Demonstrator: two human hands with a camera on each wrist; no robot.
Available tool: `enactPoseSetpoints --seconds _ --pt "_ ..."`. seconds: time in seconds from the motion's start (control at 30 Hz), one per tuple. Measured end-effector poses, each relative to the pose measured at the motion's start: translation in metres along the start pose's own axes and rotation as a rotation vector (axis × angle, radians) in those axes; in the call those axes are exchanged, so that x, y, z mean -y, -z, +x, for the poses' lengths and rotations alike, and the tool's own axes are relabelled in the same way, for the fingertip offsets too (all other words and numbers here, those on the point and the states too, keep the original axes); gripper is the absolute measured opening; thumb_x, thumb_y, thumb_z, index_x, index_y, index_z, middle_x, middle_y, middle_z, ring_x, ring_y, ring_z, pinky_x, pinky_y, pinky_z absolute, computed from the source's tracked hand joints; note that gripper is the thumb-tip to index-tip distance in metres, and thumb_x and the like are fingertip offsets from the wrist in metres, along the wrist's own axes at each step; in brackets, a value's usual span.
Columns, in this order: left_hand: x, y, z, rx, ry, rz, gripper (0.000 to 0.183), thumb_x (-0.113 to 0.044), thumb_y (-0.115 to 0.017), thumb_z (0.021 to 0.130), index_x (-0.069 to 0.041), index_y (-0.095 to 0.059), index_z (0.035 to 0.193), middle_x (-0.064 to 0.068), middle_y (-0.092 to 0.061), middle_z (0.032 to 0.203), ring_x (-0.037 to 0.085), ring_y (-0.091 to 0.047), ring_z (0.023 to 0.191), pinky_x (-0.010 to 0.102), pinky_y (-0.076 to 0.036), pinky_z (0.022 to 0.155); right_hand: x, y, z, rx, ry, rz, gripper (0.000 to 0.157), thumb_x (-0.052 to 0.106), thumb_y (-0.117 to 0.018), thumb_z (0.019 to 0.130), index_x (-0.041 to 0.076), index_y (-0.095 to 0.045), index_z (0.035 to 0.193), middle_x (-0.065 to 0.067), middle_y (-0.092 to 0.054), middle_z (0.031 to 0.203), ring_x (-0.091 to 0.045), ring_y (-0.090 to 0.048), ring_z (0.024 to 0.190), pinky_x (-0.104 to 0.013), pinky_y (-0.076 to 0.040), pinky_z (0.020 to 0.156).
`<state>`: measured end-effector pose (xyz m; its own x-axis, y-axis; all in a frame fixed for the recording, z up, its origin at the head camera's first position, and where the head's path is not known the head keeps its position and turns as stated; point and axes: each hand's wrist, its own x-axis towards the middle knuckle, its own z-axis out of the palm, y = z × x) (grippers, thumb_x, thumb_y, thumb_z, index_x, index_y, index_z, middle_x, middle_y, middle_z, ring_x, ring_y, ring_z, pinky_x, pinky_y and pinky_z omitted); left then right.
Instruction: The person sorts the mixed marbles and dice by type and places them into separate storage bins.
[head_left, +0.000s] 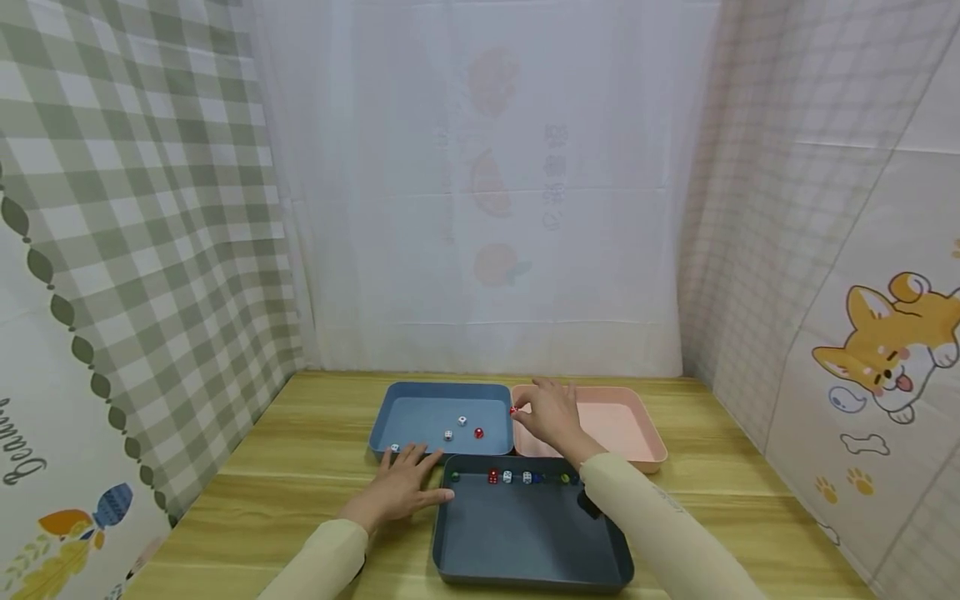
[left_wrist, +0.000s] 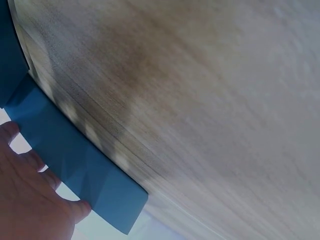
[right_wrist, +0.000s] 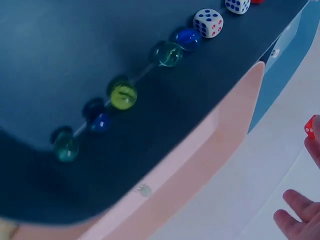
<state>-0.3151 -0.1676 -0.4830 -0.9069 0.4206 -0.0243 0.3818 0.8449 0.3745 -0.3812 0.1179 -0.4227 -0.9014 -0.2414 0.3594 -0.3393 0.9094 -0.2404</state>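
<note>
My right hand (head_left: pixel 551 412) pinches a red die (right_wrist: pixel 310 127) between thumb and fingertips, above where the blue and pink trays meet. My left hand (head_left: pixel 397 487) rests with spread fingers at the near rim of the blue tray (head_left: pixel 420 410). Inside that tray lie a red die (head_left: pixel 478 432) and white dice (head_left: pixel 447 435), one close to my left fingertips. Along the far side of the dark tray (head_left: pixel 532 533) runs a row with a red die (head_left: pixel 492 476), white dice (right_wrist: pixel 208 23) and glass marbles, among them a yellow one (right_wrist: pixel 123 96).
The pink tray (head_left: pixel 611 421) stands right of the blue one, with a clear marble (right_wrist: pixel 144 190) in it. All three trays sit on a wood-grain table (head_left: pixel 285 475). White cloth (head_left: pixel 480 333) hangs behind, and patterned cloths close off both sides.
</note>
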Motion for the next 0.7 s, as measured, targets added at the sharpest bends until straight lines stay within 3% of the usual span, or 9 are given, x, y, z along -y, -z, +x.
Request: enactPoseSetpoints --seconds 0.13,0.3,0.43,0.53,0.7 --pt "0.000 0.000 0.000 0.000 0.001 -0.004 0.084 -0.066 -0.054 0.091 -0.014 -0.039 0.154 0.021 -0.031 0.157 0.045 -0.020 0.146 0.069 -0.006 0.112 0.002 -0.011 0.005 -0.011 -0.036 -0.013 0.008 0.031 -0.079 0.085 0.023 -0.079 0.085 -0.013 -0.067 0.121 -0.037 -0.050 0.126 -0.069 -0.022 0.106" --pt "0.001 -0.002 0.000 -0.001 0.010 0.006 0.085 -0.067 -0.055 0.090 -0.014 -0.040 0.154 0.020 -0.032 0.157 0.044 -0.022 0.145 0.069 -0.007 0.113 0.009 -0.025 0.010 0.019 -0.078 -0.035 0.008 0.032 -0.078 0.086 0.024 -0.080 0.086 -0.010 -0.068 0.116 -0.034 -0.056 0.115 -0.057 -0.034 0.088" --pt "0.001 -0.003 0.001 -0.008 0.019 0.009 0.083 -0.066 -0.056 0.090 -0.014 -0.041 0.153 0.020 -0.032 0.156 0.044 -0.022 0.145 0.069 -0.007 0.113 0.020 -0.035 0.012 0.058 -0.083 -0.032 0.009 0.033 -0.078 0.087 0.024 -0.079 0.087 -0.013 -0.063 0.129 -0.036 -0.052 0.124 -0.063 -0.030 0.101" --pt "0.002 -0.003 0.002 -0.009 0.020 0.014 0.082 -0.066 -0.055 0.091 -0.014 -0.041 0.153 0.021 -0.032 0.156 0.044 -0.022 0.146 0.068 -0.007 0.113 0.028 -0.041 0.014 0.086 -0.088 -0.030 0.010 0.032 -0.077 0.087 0.023 -0.080 0.088 -0.013 -0.062 0.131 -0.036 -0.047 0.131 -0.069 -0.020 0.108" --pt "0.002 -0.003 0.003 -0.005 0.011 0.012 0.081 -0.064 -0.056 0.091 -0.014 -0.041 0.153 0.021 -0.032 0.156 0.045 -0.021 0.145 0.069 -0.007 0.113 0.041 -0.051 0.019 0.099 -0.090 -0.029 0.009 0.030 -0.078 0.087 0.022 -0.080 0.088 -0.013 -0.065 0.128 -0.034 -0.045 0.134 -0.069 -0.019 0.110"
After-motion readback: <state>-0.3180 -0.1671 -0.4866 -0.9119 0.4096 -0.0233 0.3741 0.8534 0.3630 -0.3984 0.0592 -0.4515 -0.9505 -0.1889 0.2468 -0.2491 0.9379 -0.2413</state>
